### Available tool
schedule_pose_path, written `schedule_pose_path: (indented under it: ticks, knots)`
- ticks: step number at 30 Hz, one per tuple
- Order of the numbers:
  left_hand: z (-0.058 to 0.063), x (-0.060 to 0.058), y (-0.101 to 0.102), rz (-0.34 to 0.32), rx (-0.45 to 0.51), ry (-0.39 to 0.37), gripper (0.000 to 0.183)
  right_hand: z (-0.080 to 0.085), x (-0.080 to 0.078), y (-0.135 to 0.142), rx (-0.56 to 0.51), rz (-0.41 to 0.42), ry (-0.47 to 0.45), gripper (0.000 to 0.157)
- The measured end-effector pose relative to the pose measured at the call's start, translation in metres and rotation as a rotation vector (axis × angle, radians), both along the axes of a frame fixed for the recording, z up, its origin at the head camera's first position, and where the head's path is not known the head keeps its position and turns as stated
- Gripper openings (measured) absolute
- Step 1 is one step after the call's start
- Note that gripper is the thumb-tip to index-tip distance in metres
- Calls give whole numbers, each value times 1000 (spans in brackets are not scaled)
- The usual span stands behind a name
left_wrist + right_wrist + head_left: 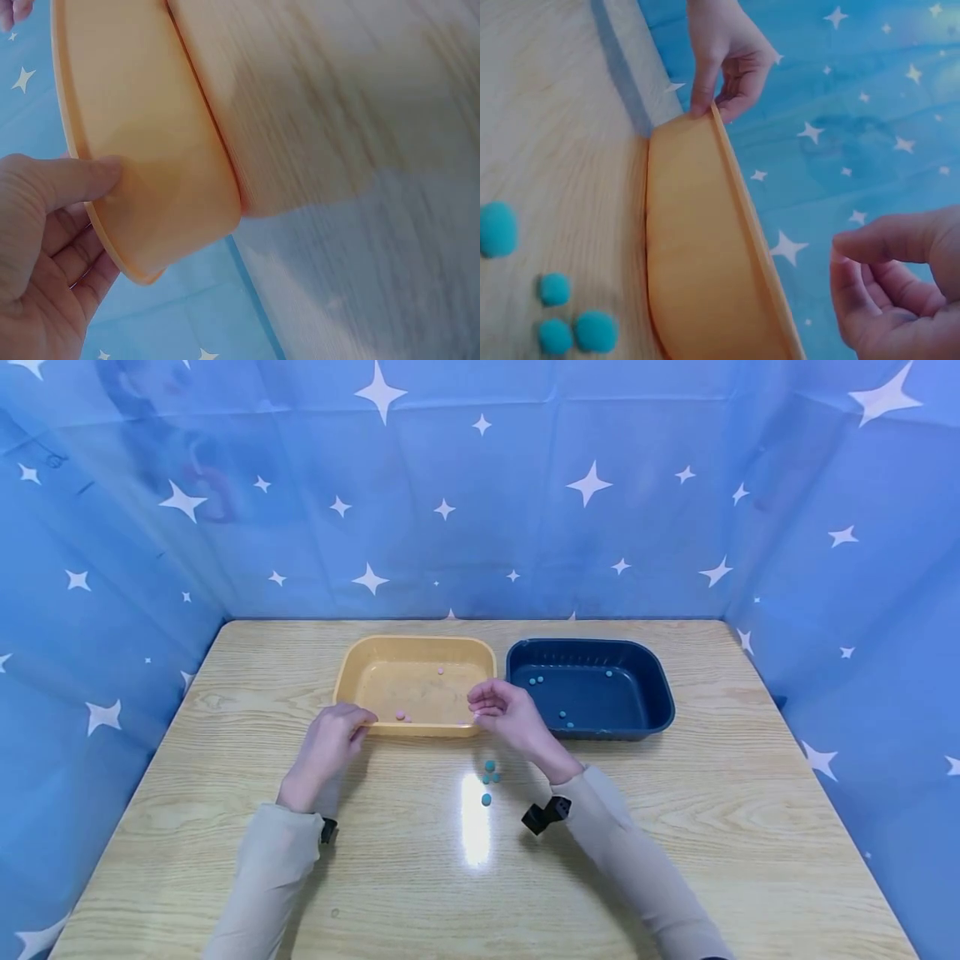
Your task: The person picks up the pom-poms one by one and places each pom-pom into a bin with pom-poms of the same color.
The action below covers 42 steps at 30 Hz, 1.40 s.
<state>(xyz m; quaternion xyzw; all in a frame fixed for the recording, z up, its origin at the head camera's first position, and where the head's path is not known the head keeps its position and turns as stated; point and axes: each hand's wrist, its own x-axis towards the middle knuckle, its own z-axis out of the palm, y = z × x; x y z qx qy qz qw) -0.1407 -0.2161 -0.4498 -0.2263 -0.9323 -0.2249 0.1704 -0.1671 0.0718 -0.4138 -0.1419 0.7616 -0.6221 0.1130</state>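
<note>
My left hand point(333, 739) pinches the front left rim of the yellow tray point(360, 647), thumb outside and fingers on the inner side. My right hand point(506, 714) hovers at the same tray's front right corner, its thumb and index finger drawn together. Whether a small pink pom-pom sits between those fingertips is unclear; the right wrist view point(892, 281) hand shows none. Inside the yellow tray lie several pink pom-poms point(400, 715). Several teal pom-poms point(487, 799) rest on the table in front of the trays.
A dark blue tray point(660, 693) stands right of the yellow one, holding several teal pom-poms point(562, 714). Both sit on a wood-grain table point(750, 827). Blue star-patterned cloth point(480, 468) surrounds it at the back and sides.
</note>
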Motion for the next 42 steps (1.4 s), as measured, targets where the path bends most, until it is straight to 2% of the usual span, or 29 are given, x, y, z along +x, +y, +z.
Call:
schedule_pose_path:
  ticks: [15,24,33,42]
  knots:
    - [0,0,0,1,3,-2,15,1,-27,-37,-59,-58,-34,27]
    - [0,-1,0,-13,0,14,15,-2,-42,-56,-25,-115,-91,29]
    - [0,-2,-2,-15,2,10,15,-5,-54,-73,-77,-158,-133,30]
    - [-2,-2,-2,-15,4,17,16,-10,-63,-85,-59,-213,-172,31]
